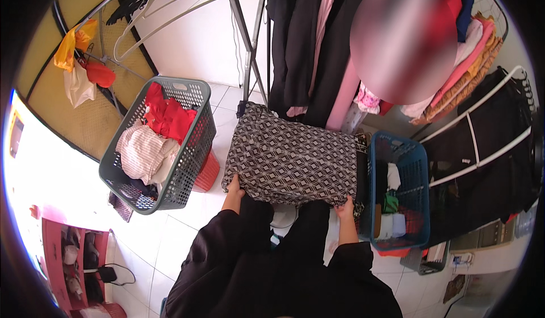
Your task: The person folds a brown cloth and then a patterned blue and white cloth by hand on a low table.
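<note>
A black-and-white diamond-patterned cloth [294, 156] lies spread in front of me over a raised surface, whose support is mostly hidden. At its near left corner my left hand [235, 188] pinches the edge. My right hand [345, 207] grips the near right edge. To the left, a grey perforated laundry basket [181, 186] holds a red garment [166, 113] and a striped pale garment [142, 154]. On the right, a blue plastic basket [374, 190] contains a few cloth items, white and green among them.
Dark and pink clothes [298, 41] hang beyond the cloth. White hangers [170, 17] hang from a metal rail at upper left. A red bin [208, 173] stands beside the grey basket. A white-framed rack with black clothes [481, 164] is at right, a pink shelf [53, 250] at lower left.
</note>
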{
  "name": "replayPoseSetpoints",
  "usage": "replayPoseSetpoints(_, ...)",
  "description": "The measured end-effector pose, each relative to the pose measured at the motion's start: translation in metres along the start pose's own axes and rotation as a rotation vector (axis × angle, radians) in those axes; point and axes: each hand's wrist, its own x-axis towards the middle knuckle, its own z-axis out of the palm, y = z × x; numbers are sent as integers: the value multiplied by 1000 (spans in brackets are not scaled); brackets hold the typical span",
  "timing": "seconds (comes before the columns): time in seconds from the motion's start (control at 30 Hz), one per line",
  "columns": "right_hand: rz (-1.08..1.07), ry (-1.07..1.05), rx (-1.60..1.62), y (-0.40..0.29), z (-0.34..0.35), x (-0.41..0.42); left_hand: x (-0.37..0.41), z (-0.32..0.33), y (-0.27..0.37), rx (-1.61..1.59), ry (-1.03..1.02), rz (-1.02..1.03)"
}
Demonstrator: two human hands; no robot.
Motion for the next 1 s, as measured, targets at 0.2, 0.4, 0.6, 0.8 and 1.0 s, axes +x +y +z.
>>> replayPoseSetpoints(0.2, -84, -112, 73, 19, -34, -24, -50, -30, -4, -125, -300, 1)
replayPoseSetpoints(0.4, -103, -33, 41, 38, -18, -59, -71, -68, 18, 25, -419, 95)
replayPoseSetpoints(0.6, -160, -103, 230, 54, -50, -55, -71, -67, 4, 307, -99, 98)
replayPoseSetpoints(0.8, -108, -141, -106, 44, -47, -103, -95, -108, 32, 249, -74, 135)
replayPoseSetpoints(1.0, -382, -144, -217, -35, -73, -195, -180, -138, 11, 96, -262, 125)
